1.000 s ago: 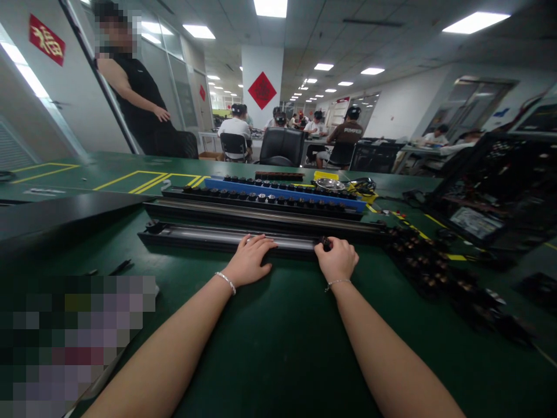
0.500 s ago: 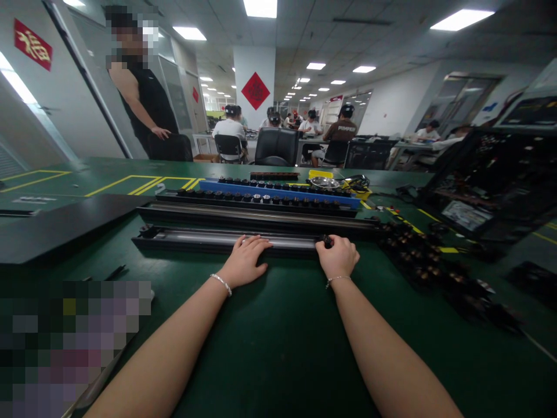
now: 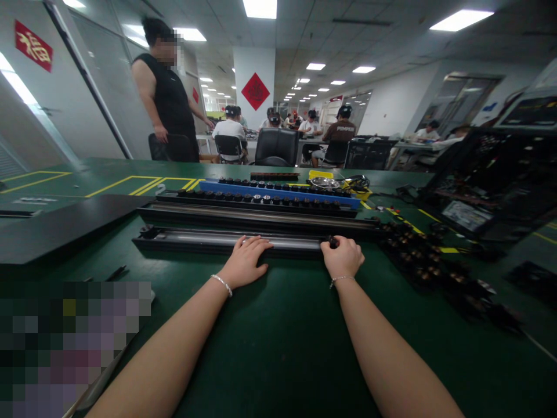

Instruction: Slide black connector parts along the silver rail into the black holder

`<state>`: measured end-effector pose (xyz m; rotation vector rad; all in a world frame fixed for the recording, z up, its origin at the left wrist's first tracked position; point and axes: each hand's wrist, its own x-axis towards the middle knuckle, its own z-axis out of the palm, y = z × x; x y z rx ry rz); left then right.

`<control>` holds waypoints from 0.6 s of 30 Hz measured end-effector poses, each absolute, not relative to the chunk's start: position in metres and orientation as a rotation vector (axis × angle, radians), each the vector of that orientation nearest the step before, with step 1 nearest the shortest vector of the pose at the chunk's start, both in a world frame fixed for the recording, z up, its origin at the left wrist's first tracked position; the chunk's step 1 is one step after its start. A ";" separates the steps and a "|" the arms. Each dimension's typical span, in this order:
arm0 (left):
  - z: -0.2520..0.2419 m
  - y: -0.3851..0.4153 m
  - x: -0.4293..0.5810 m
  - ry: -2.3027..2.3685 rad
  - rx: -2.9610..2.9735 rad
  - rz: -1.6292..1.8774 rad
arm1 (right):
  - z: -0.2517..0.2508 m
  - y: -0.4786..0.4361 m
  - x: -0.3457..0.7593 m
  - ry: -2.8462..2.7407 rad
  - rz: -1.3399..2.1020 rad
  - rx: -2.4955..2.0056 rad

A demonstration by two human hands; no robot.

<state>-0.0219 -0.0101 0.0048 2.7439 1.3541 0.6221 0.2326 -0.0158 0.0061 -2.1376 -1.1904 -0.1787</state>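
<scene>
A long black channel rail with a shiny inner strip lies crosswise on the green table in front of me. My left hand rests on its middle, fingers stretched out and slightly apart. At the rail's right end, my right hand pinches a small black part between thumb and fingers; the fingers hide most of it. A small black fitting sits at the rail's left end. Just behind lies a second long black rail, close to the first.
Farther back, a blue rail carries rows of small black parts. Many loose black parts are heaped to the right. A black panel lies left, and a dark open-frame machine stands right. A person stands beyond the table.
My right hand has slid slightly to the right along the rail with the small black part. My left hand has stayed put. The standing person has moved right.
</scene>
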 end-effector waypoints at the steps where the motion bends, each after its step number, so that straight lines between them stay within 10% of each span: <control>1: 0.005 -0.010 -0.022 1.352 2.745 0.624 | 0.006 -0.016 0.233 -1.190 -0.178 -2.137; 18: 0.005 -0.010 -0.023 1.344 2.749 0.626 | 0.002 -0.014 0.243 -1.151 -0.195 -2.104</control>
